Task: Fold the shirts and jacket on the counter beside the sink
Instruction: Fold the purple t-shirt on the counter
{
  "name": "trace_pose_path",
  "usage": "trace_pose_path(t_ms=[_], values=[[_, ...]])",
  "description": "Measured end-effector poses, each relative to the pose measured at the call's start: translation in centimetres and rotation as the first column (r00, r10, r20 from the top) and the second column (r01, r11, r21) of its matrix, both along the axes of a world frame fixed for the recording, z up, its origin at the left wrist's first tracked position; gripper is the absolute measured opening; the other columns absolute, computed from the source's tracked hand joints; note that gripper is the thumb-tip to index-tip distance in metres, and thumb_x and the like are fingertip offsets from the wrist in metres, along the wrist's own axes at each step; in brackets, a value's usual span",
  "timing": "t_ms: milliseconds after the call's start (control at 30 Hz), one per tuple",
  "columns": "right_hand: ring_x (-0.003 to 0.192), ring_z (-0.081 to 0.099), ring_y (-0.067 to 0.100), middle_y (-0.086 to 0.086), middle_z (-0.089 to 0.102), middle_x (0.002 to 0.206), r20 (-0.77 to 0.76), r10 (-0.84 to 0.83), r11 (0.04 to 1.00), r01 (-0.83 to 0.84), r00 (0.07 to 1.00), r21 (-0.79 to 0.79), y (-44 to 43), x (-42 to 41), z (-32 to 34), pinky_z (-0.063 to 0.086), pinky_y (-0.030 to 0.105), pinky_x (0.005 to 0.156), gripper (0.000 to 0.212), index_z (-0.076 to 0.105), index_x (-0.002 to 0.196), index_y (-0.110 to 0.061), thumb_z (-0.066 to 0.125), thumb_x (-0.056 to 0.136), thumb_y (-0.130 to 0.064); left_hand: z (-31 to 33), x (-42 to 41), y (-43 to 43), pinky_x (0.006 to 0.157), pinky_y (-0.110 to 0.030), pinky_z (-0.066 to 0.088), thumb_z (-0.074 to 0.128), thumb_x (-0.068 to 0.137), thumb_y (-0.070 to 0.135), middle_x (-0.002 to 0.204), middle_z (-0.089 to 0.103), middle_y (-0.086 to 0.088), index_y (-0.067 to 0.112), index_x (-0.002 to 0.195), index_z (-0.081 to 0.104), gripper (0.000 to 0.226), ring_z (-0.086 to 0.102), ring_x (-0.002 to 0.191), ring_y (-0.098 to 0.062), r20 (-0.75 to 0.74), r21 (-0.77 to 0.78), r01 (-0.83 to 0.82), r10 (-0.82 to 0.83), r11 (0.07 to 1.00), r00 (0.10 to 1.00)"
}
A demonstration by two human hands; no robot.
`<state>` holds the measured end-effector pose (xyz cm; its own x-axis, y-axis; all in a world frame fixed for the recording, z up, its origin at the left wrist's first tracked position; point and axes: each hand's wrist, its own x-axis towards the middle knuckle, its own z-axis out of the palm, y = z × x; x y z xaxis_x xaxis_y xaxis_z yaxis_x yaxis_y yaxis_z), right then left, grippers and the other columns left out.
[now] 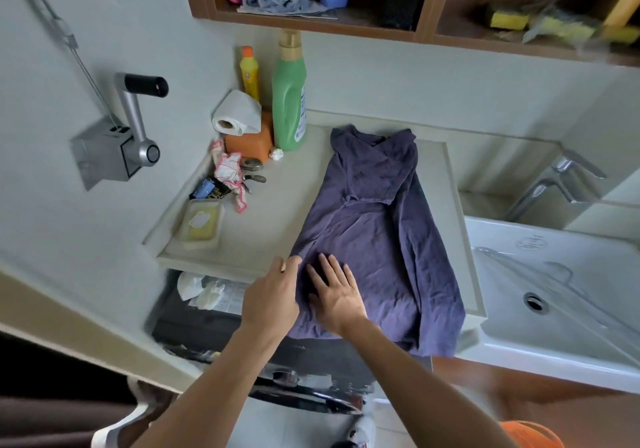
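Shirt (374,239) first: the purple garment lies flat on the surface (277,212) beside the sink (571,295), with its hem draped over the front edge nearest you. Your right grip (334,297) rests open on the near left part of the cloth, palm down, fingers straight and spread. Your left grip (272,295) sits just beside it, fingertips meeting the shirt's left edge; whether they pinch the fabric or only touch it cannot be told. Both grips are at the hem end, so all the cloth yet to fold lies away from you. The long axis runs from your wrists toward the wall, collar at the far end, with what looks like a sleeve laid across the chest. A hem-to-collar fold would likely travel along that line, and both grips are about equally near. Left of the collar, against the wall, stands a green bottle (289,101).
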<state>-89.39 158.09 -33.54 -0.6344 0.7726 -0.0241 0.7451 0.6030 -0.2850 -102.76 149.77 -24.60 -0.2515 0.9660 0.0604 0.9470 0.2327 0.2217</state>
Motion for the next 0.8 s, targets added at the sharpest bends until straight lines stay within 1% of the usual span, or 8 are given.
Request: trace_pose_path(t_ms=[67,133,233,333,500,600,667,800], values=[[0.141,0.038,0.027,0.013,0.046,0.149,-0.271,-0.100,0.976,0.041,0.957,-0.215,0.5,0.5,1.5,0.027,0.039,0.115,0.036,0.057,0.134,-0.016,0.043,0.101,-0.018,-0.7,0.8,-0.7,0.067,-0.041,0.050,0.053,0.088,0.005,0.125,0.048,-0.001,0.027,0.143,0.039,0.061,0.066,0.088,-0.031,0.002,-0.001,0.150,-0.150,0.989,0.989],[0.106,0.058,0.028,0.007,0.065,0.110,-0.405,-0.425,0.843,0.191,0.810,-0.502,1.6,0.8,3.6,0.042,0.037,0.091,0.020,0.062,0.104,-0.022,0.043,0.103,-0.026,-1.7,1.9,-1.5,0.067,-0.038,0.049,0.056,0.087,0.005,0.128,0.043,0.001,0.029,0.146,0.033,0.068,0.065,0.087,-0.027,0.025,-0.046,0.299,-0.299,0.953,0.954],[0.100,0.062,0.028,0.006,0.063,0.113,-0.292,-0.641,0.658,0.312,0.709,-0.685,2.6,0.4,5.1,0.053,0.040,0.085,0.037,0.050,0.126,-0.023,0.048,0.099,-0.048,-3.2,3.2,-2.6,0.071,-0.037,0.052,0.058,0.088,0.005,0.133,0.037,0.001,0.030,0.150,0.026,0.073,0.064,0.089,-0.024,0.100,-0.132,0.389,-0.379,0.912,0.920],[0.088,0.069,0.030,0.012,0.066,0.109,-0.217,-0.606,0.675,0.350,0.765,-0.650,2.5,0.1,5.1,0.058,0.037,0.077,0.058,0.035,0.143,-0.021,0.063,0.093,-0.031,-3.8,3.7,-3.1,0.074,-0.035,0.052,0.057,0.089,0.003,0.142,0.029,-0.004,0.025,0.148,0.029,0.068,0.065,0.087,-0.026,0.109,-0.194,0.355,-0.340,0.914,0.934],[0.079,0.062,0.025,0.011,0.065,0.102,-0.413,-0.637,0.717,0.304,0.651,-0.628,2.8,0.1,4.8,0.059,0.037,0.074,0.049,0.047,0.139,-0.023,0.059,0.094,-0.009,-3.0,4.9,-3.3,0.073,-0.030,0.049,0.060,0.091,0.009,0.139,0.027,-0.003,0.019,0.145,0.033,0.062,0.066,0.084,-0.023,0.053,-0.167,0.236,-0.230,0.957,0.972],[0.078,0.056,0.019,0.003,0.060,0.095,-0.365,-0.617,0.738,0.352,0.697,-0.575,2.9,0.9,4.7,0.047,0.019,0.060,0.051,0.048,0.138,-0.024,0.052,0.093,-0.001,-3.6,6.1,-3.7,0.081,-0.036,0.051,0.060,0.092,0.017,0.138,0.034,0.000,0.025,0.142,0.037,0.056,0.065,0.093,-0.026,0.283,-0.256,0.440,-0.368,0.861,0.886],[0.073,0.057,0.018,0.001,0.057,0.089,-0.300,-0.593,0.743,0.363,0.748,-0.562,3.3,1.8,4.7,0.047,0.021,0.057,0.052,0.047,0.138,-0.023,0.048,0.091,0.000,-4.1,6.3,-4.0,0.087,-0.028,0.047,0.061,0.091,0.025,0.131,0.057,0.006,0.029,0.133,0.053,0.043,0.065,0.102,-0.016,0.530,-0.334,0.545,-0.325,0.769,0.783],[0.081,0.067,0.025,0.007,0.068,0.093,-0.226,-0.556,0.762,0.382,0.800,-0.522,4.3,3.5,4.8,0.057,0.034,0.070,0.044,0.046,0.133,-0.021,0.056,0.091,-0.009,-5.0,4.3,-3.0,0.077,-0.024,0.053,0.057,0.093,0.024,0.099,0.074,0.006,0.024,0.113,0.067,0.023,0.070,0.082,-0.009,0.594,-0.199,0.243,-0.080,0.949,0.800]])
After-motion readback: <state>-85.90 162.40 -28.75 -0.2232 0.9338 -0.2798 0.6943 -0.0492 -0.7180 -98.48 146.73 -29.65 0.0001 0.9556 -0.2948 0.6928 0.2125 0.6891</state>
